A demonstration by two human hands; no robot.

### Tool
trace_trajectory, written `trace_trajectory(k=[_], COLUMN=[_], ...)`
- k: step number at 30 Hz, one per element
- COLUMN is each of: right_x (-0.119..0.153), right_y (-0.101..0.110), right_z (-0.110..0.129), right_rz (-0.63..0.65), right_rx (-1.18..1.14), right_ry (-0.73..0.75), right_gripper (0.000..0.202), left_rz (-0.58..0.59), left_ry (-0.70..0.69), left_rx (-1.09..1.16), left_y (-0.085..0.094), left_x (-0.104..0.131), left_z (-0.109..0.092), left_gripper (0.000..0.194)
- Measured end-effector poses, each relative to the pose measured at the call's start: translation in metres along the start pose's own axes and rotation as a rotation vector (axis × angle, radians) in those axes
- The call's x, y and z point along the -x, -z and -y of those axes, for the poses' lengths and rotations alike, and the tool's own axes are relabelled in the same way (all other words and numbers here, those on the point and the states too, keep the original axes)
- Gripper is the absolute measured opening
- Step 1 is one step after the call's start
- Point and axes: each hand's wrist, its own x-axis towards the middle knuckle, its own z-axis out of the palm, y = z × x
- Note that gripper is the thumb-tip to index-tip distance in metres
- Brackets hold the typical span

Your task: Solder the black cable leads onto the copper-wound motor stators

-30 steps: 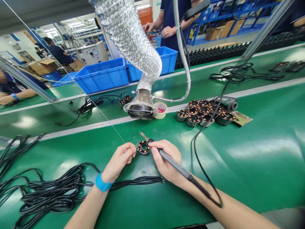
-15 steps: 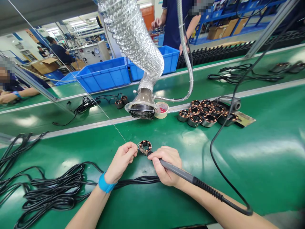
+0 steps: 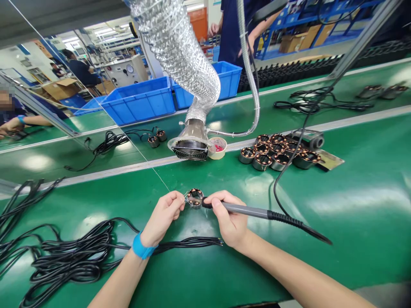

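My right hand (image 3: 229, 218) is closed around the grey handle of a soldering iron (image 3: 247, 209), held nearly level. Its tip reaches left over the top of a small motor stator (image 3: 195, 198) with copper windings, which stands on the green bench. On the stator's left side my left hand (image 3: 167, 209) is pinched shut, with a blue band on its wrist. A thin strand of solder wire (image 3: 146, 158) slants down from the upper left to these fingers. Short lead ends show at the fingertips, and whether the fingers also grip them is hard to see.
A fume extractor hood (image 3: 191, 143) hangs behind the stator, beside a tape roll (image 3: 217, 148). Several stators (image 3: 263, 160) are grouped at right. Black cables (image 3: 77, 248) lie coiled at left, their stripped ends in front of my hands. Blue bins (image 3: 138, 100) and co-workers are beyond.
My right hand has turned the soldering iron flatter, its tip now across the stator's top. My left hand has stayed put. On the far lane, stators and cables have shifted left.
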Motion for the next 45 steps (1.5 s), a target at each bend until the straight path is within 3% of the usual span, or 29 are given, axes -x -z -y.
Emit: trace_trajectory(k=[5,21,30,36,40,45], right_x=[0.0,-0.005,-0.004,-0.007,-0.012,-0.015], right_y=[0.002,0.002,-0.007,-0.009,-0.001,0.015], right_z=[-0.001,0.006,-0.017,-0.024,-0.026,-0.02], right_rz=[-0.03,-0.045,0.195,0.453,0.597,0.659], right_rx=[-0.024,0.098,0.372,0.404,0.38,0.283], right_ry=[-0.035,0.072,0.26,0.193,0.149,0.1], right_gripper=[0.018,0.02,0.027,0.054,0.052,0.051], left_rz=[-0.007,-0.002,-0.009,-0.039,-0.021,-0.075], left_ry=[-0.003,0.004,0.009,0.04,0.122,0.215], left_rx=[-0.009,0.008,0.009,-0.092,-0.17,-0.247], left_y=[0.0,0.0,-0.001,0.002,0.012,0.026], left_x=[0.0,0.0,-0.001,0.003,0.004,0.003], left_z=[-0.001,0.0,-0.001,0.003,-0.005,-0.015], left_gripper=[0.03,0.031,0.03,0.036,0.042,0.054])
